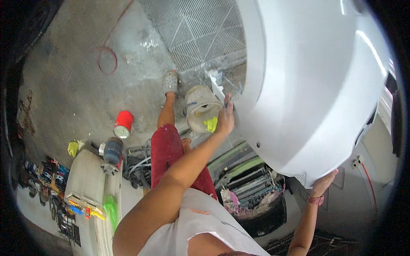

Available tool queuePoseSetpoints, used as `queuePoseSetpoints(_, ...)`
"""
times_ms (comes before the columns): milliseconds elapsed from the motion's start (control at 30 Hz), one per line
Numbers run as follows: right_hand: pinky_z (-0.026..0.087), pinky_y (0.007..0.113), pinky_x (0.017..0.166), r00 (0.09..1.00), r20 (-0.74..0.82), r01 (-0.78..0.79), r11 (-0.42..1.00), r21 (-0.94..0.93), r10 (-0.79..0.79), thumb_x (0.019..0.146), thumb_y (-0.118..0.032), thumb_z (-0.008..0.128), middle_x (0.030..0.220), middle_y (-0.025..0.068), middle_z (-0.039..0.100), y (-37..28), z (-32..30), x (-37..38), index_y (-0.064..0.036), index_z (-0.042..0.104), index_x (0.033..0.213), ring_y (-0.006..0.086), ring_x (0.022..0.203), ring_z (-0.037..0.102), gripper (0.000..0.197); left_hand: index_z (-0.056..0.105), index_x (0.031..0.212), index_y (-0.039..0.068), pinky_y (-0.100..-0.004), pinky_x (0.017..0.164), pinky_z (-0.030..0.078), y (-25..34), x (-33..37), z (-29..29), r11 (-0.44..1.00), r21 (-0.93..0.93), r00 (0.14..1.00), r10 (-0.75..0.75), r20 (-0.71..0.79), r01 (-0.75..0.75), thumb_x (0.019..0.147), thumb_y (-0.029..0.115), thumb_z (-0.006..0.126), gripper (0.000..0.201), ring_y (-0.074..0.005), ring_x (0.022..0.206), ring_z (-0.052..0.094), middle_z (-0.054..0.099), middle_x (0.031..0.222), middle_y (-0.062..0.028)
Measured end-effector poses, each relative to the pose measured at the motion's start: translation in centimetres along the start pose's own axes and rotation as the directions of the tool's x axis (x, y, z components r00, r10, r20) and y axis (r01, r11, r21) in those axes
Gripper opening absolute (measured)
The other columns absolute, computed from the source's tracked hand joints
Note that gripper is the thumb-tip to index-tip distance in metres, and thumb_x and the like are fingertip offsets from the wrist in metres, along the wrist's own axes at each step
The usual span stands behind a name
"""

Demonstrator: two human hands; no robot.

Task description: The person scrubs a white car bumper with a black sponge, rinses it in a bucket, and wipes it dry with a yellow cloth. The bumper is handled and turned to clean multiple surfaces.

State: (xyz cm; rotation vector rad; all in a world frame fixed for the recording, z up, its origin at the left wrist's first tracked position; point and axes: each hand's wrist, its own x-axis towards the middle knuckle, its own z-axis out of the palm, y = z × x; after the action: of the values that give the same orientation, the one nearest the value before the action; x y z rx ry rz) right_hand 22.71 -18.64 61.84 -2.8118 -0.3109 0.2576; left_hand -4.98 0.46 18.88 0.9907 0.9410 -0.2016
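Concrete floor [81,72], grey, stained, across the upper left of the frame. White panel [307,85], large, curved, glossy, with a small hole near its lower left edge; fills the upper right, held in both hands. Floor tiles [200,30], grey, diagonally ribbed, top centre. Dark trough-like item [273,217], lower centre, perhaps a container, its contents too jumbled to identify beyond crumpled paper. Bucket [197,96], pale, grimy, lying mouth toward the viewer, centre. Green plastic bag [111,209], translucent, lower left. Red can [124,121], left of centre, on its side. Blue-grey canister [113,150], just below the can in the frame. Left hand [226,118], centre, fingers close together and nearly straight, holding the panel's left edge. Right hand [323,184], lower right, fingers bent round the panel's lower edge; red wristwatch [315,200] worn on that wrist. Yellow-green cloth [210,124], crumpled, at the bucket's mouth, beside the left wrist.
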Motion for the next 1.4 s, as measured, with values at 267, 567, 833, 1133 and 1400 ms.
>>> queuePoseSetpoints(267, 0.051, 0.047, 0.091, 0.990, 0.027, 0.144, 0.975, -0.172, -0.141, 0.118, -0.049, 0.035, 0.110, 0.0291, 0.071, -4.6, 2.8, -0.4, 0.0109, 0.059, 0.134, 0.0372, 0.099, 0.068, 0.067, 0.021, 0.169, -0.002, -0.0491, 0.126, 0.035, 24.1, -4.4, -6.6, 0.777, -0.605, 0.972, 0.034, -0.234, -0.173, 0.114, 0.055, 0.028, 0.079, -0.0460, 0.153, 0.041, 0.032, 0.171, -0.0298)
queuePoseSetpoints(567, 0.051, 0.046, 0.081, 0.980, -0.050, 0.176, 0.952, -0.250, -0.195, 0.117, -0.041, 0.042, 0.099, 0.0319, 0.070, -8.9, 3.9, -1.5, 0.0119, 0.061, 0.132, 0.0401, 0.088, 0.068, 0.058, 0.041, 0.158, -0.010, -0.0475, 0.124, 0.038, 42.2, 8.4, -23.7, 0.797, -0.372, 0.857, 0.323, -0.403, -0.476, 0.116, 0.051, 0.031, 0.075, -0.0420, 0.149, 0.049, 0.044, 0.164, -0.0296)
queuePoseSetpoints(833, 0.052, 0.050, 0.100, 0.968, -0.008, 0.247, 0.958, -0.145, -0.251, 0.114, -0.051, 0.045, 0.119, 0.0394, 0.069, -7.9, 3.9, -1.0, 0.0100, 0.060, 0.141, 0.0520, 0.118, 0.068, 0.069, -0.019, 0.165, -0.010, -0.0478, 0.136, -0.001, 24.9, -5.3, -5.7, 0.836, 0.072, 0.798, 0.542, -0.264, -0.544, 0.117, 0.045, 0.026, 0.086, -0.0448, 0.164, -0.015, -0.025, 0.173, -0.0322)
queuePoseSetpoints(1133, 0.042, 0.047, 0.118, 0.903, -0.220, 0.308, 0.914, -0.264, -0.368, 0.104, -0.062, 0.056, 0.154, 0.0230, 0.054, -9.3, 2.6, -5.9, -0.0094, 0.054, 0.153, 0.0423, 0.143, 0.050, 0.072, 0.043, 0.154, -0.006, -0.0478, 0.114, 0.047, 11.9, -10.2, -11.9, 0.547, 0.648, 0.844, 0.411, 0.343, -0.530, 0.106, 0.022, 0.050, 0.057, -0.0472, 0.131, 0.059, 0.048, 0.158, -0.0328)
queuePoseSetpoints(1400, 0.046, 0.049, 0.110, 0.952, -0.282, 0.162, 0.978, 0.129, -0.120, 0.107, -0.038, 0.064, 0.138, 0.0192, 0.066, 4.7, 15.8, -36.4, -0.0054, 0.060, 0.143, 0.0405, 0.129, 0.060, 0.048, 0.054, 0.145, 0.016, -0.0376, 0.073, 0.067, 4.2, -19.3, -33.6, 0.942, 0.333, 0.980, 0.026, -0.197, 0.042, 0.106, 0.008, 0.056, 0.040, -0.0243, 0.101, 0.073, 0.066, 0.131, -0.0106)
